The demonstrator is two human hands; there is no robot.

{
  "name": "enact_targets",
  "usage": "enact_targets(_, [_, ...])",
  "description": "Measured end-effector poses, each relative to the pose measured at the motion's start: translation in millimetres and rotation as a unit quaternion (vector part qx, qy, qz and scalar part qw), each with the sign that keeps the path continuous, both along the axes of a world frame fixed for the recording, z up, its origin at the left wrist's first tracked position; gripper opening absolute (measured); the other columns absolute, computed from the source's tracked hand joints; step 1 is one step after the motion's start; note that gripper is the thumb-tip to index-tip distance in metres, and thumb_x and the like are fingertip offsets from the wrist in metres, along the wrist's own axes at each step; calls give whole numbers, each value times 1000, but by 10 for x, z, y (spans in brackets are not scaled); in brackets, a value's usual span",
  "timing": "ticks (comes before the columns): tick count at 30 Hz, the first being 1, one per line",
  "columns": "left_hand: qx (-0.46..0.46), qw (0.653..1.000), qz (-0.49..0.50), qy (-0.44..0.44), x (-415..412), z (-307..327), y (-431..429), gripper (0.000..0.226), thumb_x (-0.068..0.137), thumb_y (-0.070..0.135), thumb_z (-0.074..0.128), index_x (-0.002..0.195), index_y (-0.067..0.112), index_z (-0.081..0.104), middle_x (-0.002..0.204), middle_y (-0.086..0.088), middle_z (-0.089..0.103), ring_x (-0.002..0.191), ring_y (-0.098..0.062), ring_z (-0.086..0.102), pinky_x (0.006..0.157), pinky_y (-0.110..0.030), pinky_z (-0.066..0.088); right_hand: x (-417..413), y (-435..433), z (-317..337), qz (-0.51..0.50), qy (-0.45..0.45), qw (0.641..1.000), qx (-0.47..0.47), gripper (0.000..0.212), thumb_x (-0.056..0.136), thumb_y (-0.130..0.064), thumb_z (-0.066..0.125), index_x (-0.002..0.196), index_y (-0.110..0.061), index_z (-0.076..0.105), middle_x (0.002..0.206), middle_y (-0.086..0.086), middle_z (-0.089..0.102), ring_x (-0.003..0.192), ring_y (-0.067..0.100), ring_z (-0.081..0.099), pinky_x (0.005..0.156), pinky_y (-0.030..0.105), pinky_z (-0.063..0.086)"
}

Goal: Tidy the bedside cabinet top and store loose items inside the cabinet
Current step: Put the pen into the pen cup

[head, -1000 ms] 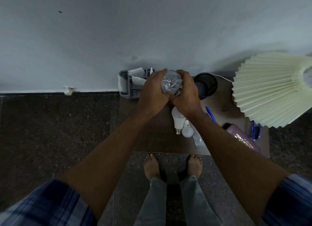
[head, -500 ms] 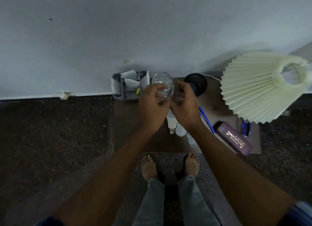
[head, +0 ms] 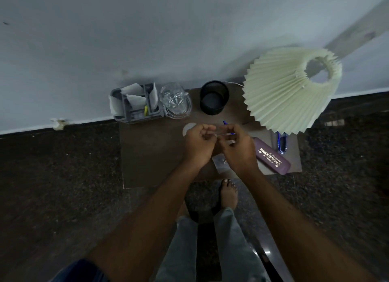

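From your head camera, your left hand (head: 197,143) and right hand (head: 237,149) meet over the middle of the cabinet top (head: 151,155). The fingers of both are curled inward with the fingertips close together. The spot between them is blurred, so you cannot tell whether they pinch anything.

A round white bulb (head: 188,127) peeks out just behind your left knuckles. The tip of a blue pen (head: 227,123) shows behind your right hand. A shiny flat packet (head: 221,166) lies on the top under your wrists.

Along the back edge, by the wall, a clear glass (head: 175,101) stands upright. It touches a grey organiser (head: 134,105) on its left that is stuffed with white paper. A black mesh cup (head: 214,97) stands to the right of the glass, apart from it.

A pleated cream lampshade (head: 286,94) covers the right back corner. A purple spectacle case (head: 271,155) lies slanted just beside your right hand. Blue spectacles (head: 282,143) lie beyond it, partly under the shade.
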State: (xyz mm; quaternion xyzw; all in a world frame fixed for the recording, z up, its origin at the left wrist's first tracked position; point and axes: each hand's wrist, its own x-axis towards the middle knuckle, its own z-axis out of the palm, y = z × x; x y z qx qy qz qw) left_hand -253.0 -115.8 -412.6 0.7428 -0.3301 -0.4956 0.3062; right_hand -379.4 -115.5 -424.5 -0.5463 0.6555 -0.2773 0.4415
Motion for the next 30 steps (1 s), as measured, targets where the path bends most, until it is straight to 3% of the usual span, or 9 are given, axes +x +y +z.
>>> enact_targets(2, [30,1000,4,6,-135,-53,-12,18,87,6,66,90,23,71,80,12,69,78,-4,68,70,-22,57,-137,40,-58,-21,18,999,27,14,89,-22,73,101,-23,65,91,-12,70,77,0,69,61,11,51])
enact_targets(5, [62,998,11,-12,-345,-119,-70,20,83,6,65,85,25,71,76,14,69,72,-1,67,60,-17,55,-330,90,-142,-33,86,994,51,14,88,-32,73,96,-26,64,84,-7,69,73,13,67,63,33,55])
enact_targets(7, [82,996,18,-17,-477,-172,-136,19,80,3,65,83,21,71,80,5,74,76,-11,71,67,-27,59,-407,92,-184,-16,127,990,55,13,88,-26,72,97,-20,66,84,-1,70,75,18,66,67,39,56])
enact_targets(9, [97,994,15,-41,-597,-216,-208,17,80,3,65,79,20,69,84,-1,74,80,-17,70,71,-31,58,-454,82,-214,14,171,984,50,16,88,-23,70,101,-15,68,90,3,70,80,21,66,72,39,56])
enact_targets(13, [121,985,1,-123,-734,-319,-337,17,81,4,67,96,10,71,99,-9,74,93,-25,69,78,-37,59,-467,45,-245,61,235,968,59,23,87,-21,73,107,-13,67,100,6,66,85,24,64,71,33,52])
enact_targets(18, [138,974,-24,-178,-803,-406,-389,19,82,7,69,101,8,67,104,-11,72,99,-29,69,78,-37,57,-455,-40,-297,119,283,946,102,28,90,-21,67,114,-10,61,109,10,62,94,31,65,80,47,57])
enact_targets(23, [136,971,-15,-193,-831,-461,-402,24,83,8,70,106,6,63,107,-14,71,100,-31,68,79,-40,57,-437,-127,-330,152,315,931,102,30,89,-17,65,118,-11,61,109,11,62,96,33,66,81,47,57])
enact_targets(30, [133,972,18,-195,-840,-491,-420,24,83,6,72,104,5,61,103,-14,71,94,-30,70,72,-37,57,-441,-157,-388,156,309,934,85,32,87,-18,71,118,-18,64,106,7,64,92,25,66,78,38,58])
